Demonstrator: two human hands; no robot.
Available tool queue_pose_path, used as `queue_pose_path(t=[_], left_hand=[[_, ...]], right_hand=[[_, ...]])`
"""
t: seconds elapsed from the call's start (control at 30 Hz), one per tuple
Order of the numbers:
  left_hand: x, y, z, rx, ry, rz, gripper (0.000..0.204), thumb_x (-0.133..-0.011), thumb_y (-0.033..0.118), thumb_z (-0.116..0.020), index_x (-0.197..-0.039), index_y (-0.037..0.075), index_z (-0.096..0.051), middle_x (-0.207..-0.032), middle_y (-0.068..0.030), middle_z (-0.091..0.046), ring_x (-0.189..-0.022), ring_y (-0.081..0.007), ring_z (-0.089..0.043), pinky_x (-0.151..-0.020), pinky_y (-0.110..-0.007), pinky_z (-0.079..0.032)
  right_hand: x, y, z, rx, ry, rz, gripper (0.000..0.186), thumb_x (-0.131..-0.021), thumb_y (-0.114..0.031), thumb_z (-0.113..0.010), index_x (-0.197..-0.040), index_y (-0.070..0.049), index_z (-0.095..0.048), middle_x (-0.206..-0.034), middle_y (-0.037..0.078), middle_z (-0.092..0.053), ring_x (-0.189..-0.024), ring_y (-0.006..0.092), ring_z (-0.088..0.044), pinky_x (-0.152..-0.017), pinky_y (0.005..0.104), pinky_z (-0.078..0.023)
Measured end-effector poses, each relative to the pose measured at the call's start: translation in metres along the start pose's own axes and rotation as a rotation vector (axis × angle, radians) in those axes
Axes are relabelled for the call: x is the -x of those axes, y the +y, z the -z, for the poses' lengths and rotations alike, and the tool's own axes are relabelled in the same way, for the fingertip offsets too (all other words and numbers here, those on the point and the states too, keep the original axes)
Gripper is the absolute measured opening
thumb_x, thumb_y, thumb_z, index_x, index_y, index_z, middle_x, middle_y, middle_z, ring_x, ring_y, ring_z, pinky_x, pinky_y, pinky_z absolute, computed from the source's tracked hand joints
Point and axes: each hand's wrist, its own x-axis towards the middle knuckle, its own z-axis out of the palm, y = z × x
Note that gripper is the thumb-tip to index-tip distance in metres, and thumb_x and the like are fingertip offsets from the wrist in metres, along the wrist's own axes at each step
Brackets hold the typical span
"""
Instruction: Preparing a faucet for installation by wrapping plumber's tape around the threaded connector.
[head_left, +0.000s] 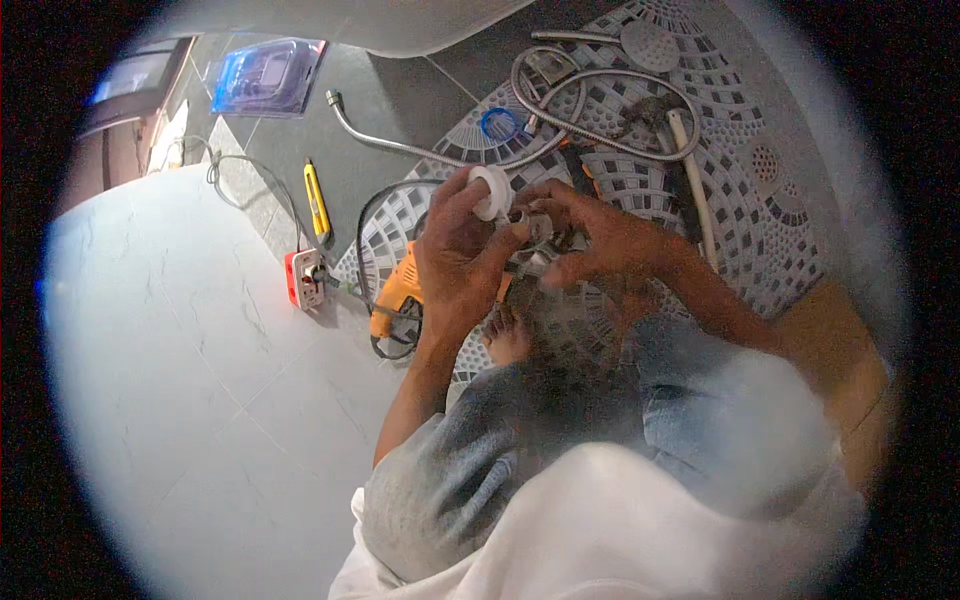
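- Nearest the camera, our white shirt (600, 520) and the bent knees of our jeans (715, 420) lie below the grip.
- Far left of the grip and beyond it, we see a clear and blue plastic package (268, 78).
- Left of the grip, a red and white socket block (306, 280) sits on the floor, with a yellow utility knife (316, 200) just beyond it.
- Close on the grip's left, partly behind our wrist, is an orange power tool (397, 295).
- Our left hand (455, 250) has its fingers closed on a white roll (492, 192) held at their upper side; its thumb reaches toward the fitting. We judge the roll light and easily dented, best pinched by its rim.
- Between our two hands is a shiny metal fitting (538, 228), blurred. We expect it to be hard, small and rather slippery, best held by its widest part.
- Our right hand (610, 235) curls its fingers about the fitting's right side; we cannot tell how firmly they close.
- Beyond the grip, a flexible metal hose (400, 150) runs rightward into loops; a hammer (692, 180) lies to the right, under one loop.
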Motion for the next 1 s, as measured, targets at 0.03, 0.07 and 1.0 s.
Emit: queue_pose_path(t=[0.03,0.07,1.0], left_hand=[[0.000,0.006,-0.001,-0.009,0.034,-0.012,0.053,-0.079,-0.006,-0.072,-0.128,0.002,-0.053,-0.141,-0.0169,-0.040,-0.123,-0.0279,-0.052,-0.095,-0.035,-0.051],[-0.001,0.012,-0.001,-0.018,0.068,-0.025,0.051,-0.079,-0.006,-0.073,-0.126,0.001,-0.054,-0.139,-0.0167,-0.043,-0.120,-0.0273,-0.054,-0.095,-0.034,-0.052],[-0.077,0.182,-0.025,-0.462,0.468,-0.736,0.040,-0.079,-0.004,-0.073,-0.116,-0.009,-0.059,-0.135,-0.0203,-0.044,-0.109,-0.0294,-0.061,-0.085,-0.032,-0.061]], right_hand=[[0.000,0.001,-0.003,0.157,0.054,0.109,0.094,-0.074,-0.026,-0.083,-0.145,-0.010,-0.025,-0.133,0.021,-0.052,-0.125,0.0312,-0.051,-0.106,0.0418,-0.039],[0.000,0.001,-0.006,0.315,0.109,0.216,0.094,-0.072,-0.026,-0.084,-0.145,-0.008,-0.026,-0.130,0.020,-0.055,-0.120,0.0312,-0.055,-0.102,0.0410,-0.043],[0.017,-0.073,-0.077,0.351,0.512,0.677,0.091,-0.082,-0.014,-0.074,-0.147,-0.009,-0.012,-0.133,0.016,-0.044,-0.122,0.0269,-0.050,-0.096,0.0427,-0.043]])
